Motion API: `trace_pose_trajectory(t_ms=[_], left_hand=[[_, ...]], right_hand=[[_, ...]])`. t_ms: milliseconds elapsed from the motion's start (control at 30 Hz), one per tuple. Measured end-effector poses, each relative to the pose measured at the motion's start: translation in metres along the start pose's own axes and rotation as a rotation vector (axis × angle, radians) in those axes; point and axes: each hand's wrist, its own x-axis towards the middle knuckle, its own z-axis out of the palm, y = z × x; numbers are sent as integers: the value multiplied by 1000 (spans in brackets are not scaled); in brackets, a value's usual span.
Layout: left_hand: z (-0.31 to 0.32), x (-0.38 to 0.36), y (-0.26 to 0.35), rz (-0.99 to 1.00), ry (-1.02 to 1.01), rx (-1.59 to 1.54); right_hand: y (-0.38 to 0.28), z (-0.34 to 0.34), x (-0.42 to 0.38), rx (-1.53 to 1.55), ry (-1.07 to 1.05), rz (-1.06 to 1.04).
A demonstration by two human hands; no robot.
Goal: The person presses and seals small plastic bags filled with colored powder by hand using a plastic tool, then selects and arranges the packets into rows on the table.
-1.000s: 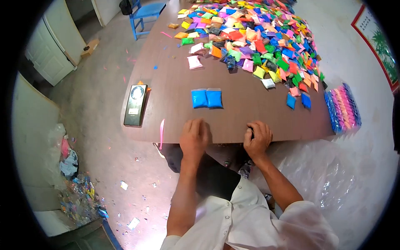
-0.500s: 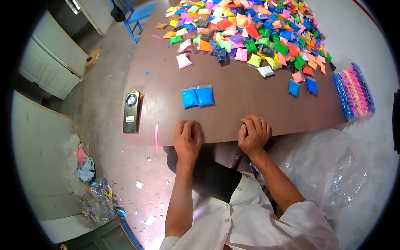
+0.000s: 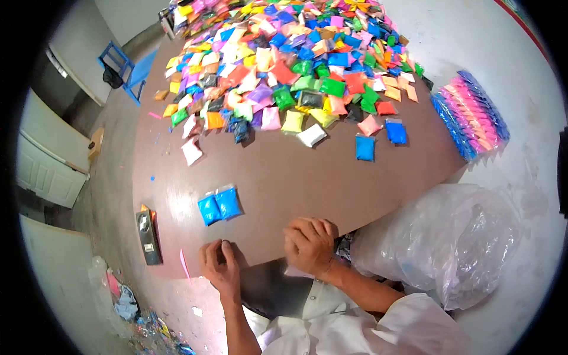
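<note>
Two blue packets (image 3: 219, 205) lie side by side on the brown table (image 3: 296, 177), just beyond my fingers, their long axes pointing away from me and leaning a little left. In the head view my left hand (image 3: 220, 265) is the nearer one, fingers curled and empty at the table edge. My right hand (image 3: 310, 244) rests loosely clenched beside it, also holding nothing.

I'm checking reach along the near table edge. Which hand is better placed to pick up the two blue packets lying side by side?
Left, probably. The left hand rests at the brown table's edge just below the pair of blue plastic packets. The right hand sits further to the side, curled at the edge.
</note>
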Motion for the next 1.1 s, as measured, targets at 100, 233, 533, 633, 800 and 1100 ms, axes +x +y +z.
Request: trace_pose_trajectory(t_ms=[100, 233, 533, 633, 800, 1100], left_hand=[[4, 4, 6, -85, 10, -17], [9, 3, -3, 8, 39, 103], [11, 5, -1, 8, 44, 126], [13, 3, -6, 16, 65, 135], [10, 5, -5, 14, 50, 155], [9, 8, -5, 37, 76, 175]], right_hand=[[-4, -13, 8, 58, -10, 55], [12, -21, 21, 238, -77, 126], [211, -46, 213, -72, 219, 389], [255, -54, 280, -222, 182, 471], [286, -47, 338, -330, 44, 645], [365, -39, 345, -195, 84, 499]])
